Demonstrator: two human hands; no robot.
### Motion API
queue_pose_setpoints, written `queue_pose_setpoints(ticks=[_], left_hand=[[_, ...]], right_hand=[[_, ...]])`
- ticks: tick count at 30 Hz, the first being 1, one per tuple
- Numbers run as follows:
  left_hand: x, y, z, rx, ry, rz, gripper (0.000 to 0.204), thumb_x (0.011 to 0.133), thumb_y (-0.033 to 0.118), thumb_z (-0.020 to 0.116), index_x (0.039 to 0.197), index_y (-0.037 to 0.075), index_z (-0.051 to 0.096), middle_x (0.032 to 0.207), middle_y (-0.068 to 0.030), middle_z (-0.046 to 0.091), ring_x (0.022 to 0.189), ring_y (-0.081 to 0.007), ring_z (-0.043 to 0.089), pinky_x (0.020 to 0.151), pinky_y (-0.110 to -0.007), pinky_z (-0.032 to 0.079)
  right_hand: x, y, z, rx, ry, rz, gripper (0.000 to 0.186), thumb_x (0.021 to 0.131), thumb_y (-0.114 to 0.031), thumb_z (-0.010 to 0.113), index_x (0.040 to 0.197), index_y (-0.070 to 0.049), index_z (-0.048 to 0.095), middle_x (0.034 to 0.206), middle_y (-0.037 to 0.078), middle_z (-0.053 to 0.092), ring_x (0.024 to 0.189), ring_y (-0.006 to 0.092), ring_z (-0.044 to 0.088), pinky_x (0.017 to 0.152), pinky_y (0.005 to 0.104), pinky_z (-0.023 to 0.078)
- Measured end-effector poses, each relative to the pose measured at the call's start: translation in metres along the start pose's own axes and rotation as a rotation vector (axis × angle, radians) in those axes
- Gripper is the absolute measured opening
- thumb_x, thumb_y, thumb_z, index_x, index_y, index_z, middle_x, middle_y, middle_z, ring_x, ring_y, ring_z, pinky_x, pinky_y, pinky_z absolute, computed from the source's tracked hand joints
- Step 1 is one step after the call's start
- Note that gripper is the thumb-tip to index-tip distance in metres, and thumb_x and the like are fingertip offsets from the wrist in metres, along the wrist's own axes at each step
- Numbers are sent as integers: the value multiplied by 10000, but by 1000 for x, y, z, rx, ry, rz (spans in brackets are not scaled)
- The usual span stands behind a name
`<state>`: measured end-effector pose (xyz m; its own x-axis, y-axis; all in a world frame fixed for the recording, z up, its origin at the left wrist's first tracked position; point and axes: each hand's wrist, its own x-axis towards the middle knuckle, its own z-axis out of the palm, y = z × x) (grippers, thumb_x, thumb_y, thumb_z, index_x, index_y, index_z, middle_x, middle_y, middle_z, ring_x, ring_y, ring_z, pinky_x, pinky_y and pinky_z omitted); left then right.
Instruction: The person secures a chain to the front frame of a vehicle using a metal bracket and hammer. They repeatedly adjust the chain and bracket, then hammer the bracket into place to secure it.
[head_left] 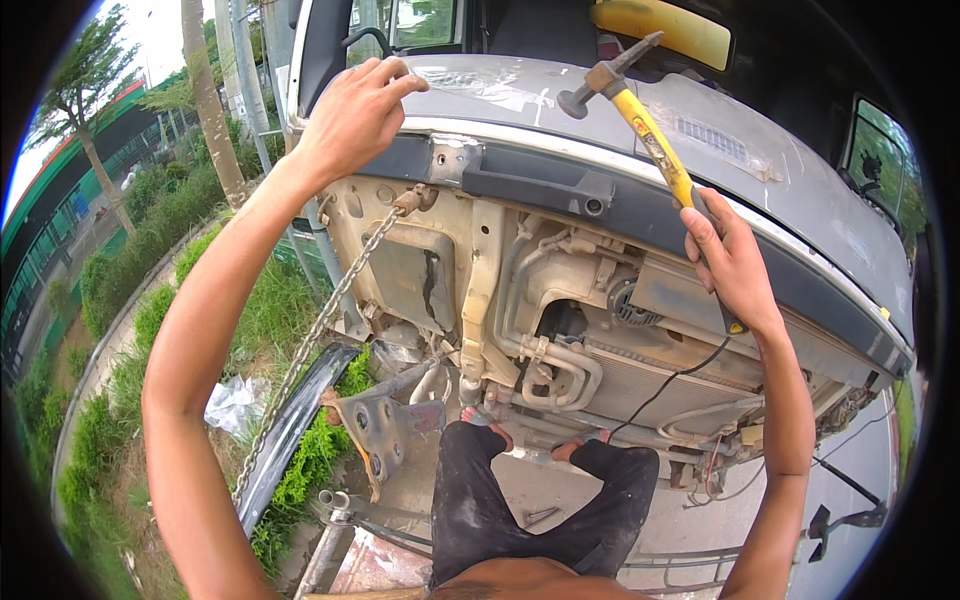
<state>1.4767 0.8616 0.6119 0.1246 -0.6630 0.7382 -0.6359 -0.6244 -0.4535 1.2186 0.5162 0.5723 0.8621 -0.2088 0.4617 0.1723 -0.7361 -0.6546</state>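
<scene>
My right hand (732,262) grips the lower handle of a pick hammer (652,135), yellow and black, its metal head raised over the vehicle's grey front panel (480,85). Over the left end of that panel is my left hand (360,115), fingers bent and close together; whatever lies under them is hidden. Below it, a rusty chain (345,285) runs taut and slanting from a fitting (412,200) on the vehicle's front down to the lower left. The dark front crossbar (530,188) carries a bare metal plate (456,158) near my left hand.
Pipes (560,375) and a radiator (640,385) are exposed below the crossbar. A metal bracket with holes (372,440) stands left of my legs (490,500). A black cable (670,378) hangs near my right forearm. Plants and clear plastic (238,405) lie leftward.
</scene>
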Motion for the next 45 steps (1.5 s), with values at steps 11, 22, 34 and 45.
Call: queue_pose_setpoints(ticks=[11, 22, 34, 45], left_hand=[[-45, -34, 132, 192, -187, -8, 392, 839, 44, 533, 1221, -10, 606, 1249, -160, 593, 1161, -286, 558, 1014, -389, 407], [-162, 74, 53, -467, -529, -761, 501, 1055, 391, 423, 1267, -55, 506, 1035, -268, 644, 996, -440, 633, 894, -495, 474], [-164, 74, 46, -664, -493, -890, 405, 1062, 309, 413, 1173, -51, 560, 976, -283, 678, 978, -465, 637, 853, -499, 479], [-153, 75, 48, -739, -541, -933, 374, 1063, 296, 416, 1093, -47, 563, 871, -255, 606, 820, -376, 586, 816, -451, 454]], right_hand=[[25, -18, 19, 279, -134, 87, 510, 1033, -398, 543, 1302, 35, 529, 688, -4, 514, 465, 37, 436, 425, 203, 363], [174, -58, 120, -388, -332, -353, 500, 1032, -307, 504, 1477, -83, 455, 659, 28, 529, 449, 123, 498, 448, 317, 452], [170, -86, 101, -131, -259, -146, 486, 1085, -346, 412, 1547, -203, 367, 708, -23, 465, 497, 43, 412, 445, 197, 405], [235, -69, 52, 237, -358, -393, 521, 1080, -339, 434, 1570, -213, 309, 701, -39, 416, 489, 45, 361, 424, 203, 371]])
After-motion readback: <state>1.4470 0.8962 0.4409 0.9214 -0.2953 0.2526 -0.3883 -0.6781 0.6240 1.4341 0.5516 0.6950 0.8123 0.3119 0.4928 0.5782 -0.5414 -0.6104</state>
